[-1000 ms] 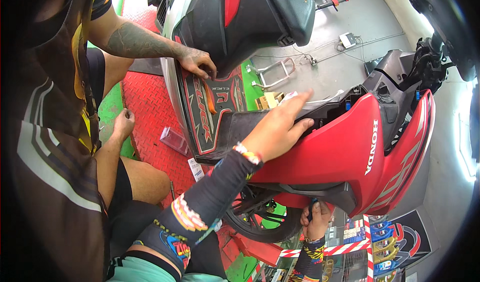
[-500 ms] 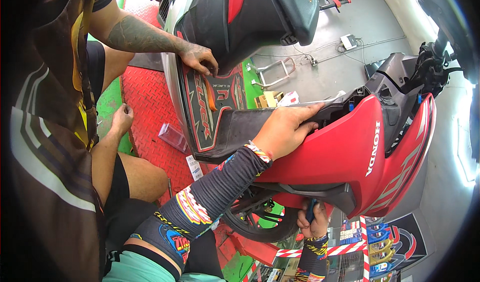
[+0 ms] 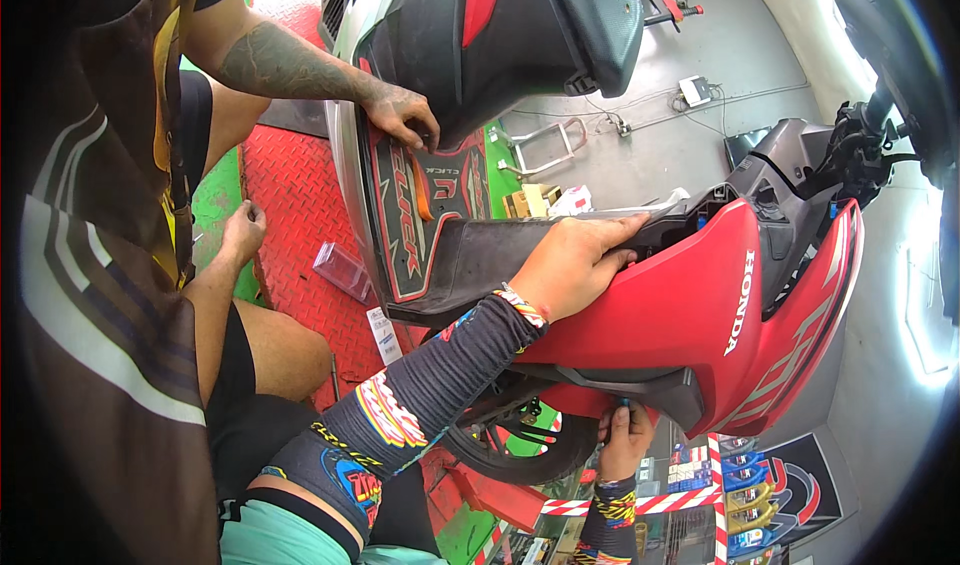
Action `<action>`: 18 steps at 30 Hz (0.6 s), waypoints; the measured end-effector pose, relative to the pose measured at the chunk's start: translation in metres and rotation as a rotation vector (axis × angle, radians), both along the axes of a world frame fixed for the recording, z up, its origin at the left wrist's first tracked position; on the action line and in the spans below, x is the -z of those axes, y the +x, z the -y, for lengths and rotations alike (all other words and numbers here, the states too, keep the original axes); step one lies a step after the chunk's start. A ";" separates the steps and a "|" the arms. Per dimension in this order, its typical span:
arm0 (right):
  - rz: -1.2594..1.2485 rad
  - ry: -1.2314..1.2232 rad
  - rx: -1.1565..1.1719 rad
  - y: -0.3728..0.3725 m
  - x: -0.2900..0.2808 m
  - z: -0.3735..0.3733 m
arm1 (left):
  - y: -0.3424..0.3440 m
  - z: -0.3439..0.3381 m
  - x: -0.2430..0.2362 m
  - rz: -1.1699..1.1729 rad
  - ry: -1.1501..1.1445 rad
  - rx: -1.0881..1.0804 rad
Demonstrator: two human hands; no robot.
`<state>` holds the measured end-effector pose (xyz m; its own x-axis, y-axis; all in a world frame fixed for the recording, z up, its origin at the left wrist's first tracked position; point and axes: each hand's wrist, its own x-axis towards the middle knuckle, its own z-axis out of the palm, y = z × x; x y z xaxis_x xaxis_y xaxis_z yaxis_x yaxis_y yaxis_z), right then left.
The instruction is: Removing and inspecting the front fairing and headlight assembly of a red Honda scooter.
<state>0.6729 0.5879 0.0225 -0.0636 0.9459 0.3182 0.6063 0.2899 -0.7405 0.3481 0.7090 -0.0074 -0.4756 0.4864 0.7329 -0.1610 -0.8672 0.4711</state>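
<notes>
A red scooter front panel fills the middle right, joined to a black leg shield and floorboard. My left hand is closed on the panel's upper edge, with its fingers along the rim beside the open dark gap. Lower down, under the black trim, my right hand pinches a small blue thing against the panel's underside. It looks like a tool handle, mostly covered by my fingers. What its tip touches is hidden.
At left, a co-worker rests one hand on the floorboard near an orange strip. A clear plastic box lies on the red ramp plate. The front wheel is below the panel; bottles stand at lower right.
My right hand has shifted slightly, and less of the blue thing shows between its fingers. The red panel has moved slightly left in view. My left hand keeps its hold.
</notes>
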 end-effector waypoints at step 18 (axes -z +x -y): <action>0.121 0.023 0.006 -0.009 -0.006 -0.003 | 0.000 -0.001 0.001 0.008 0.008 0.003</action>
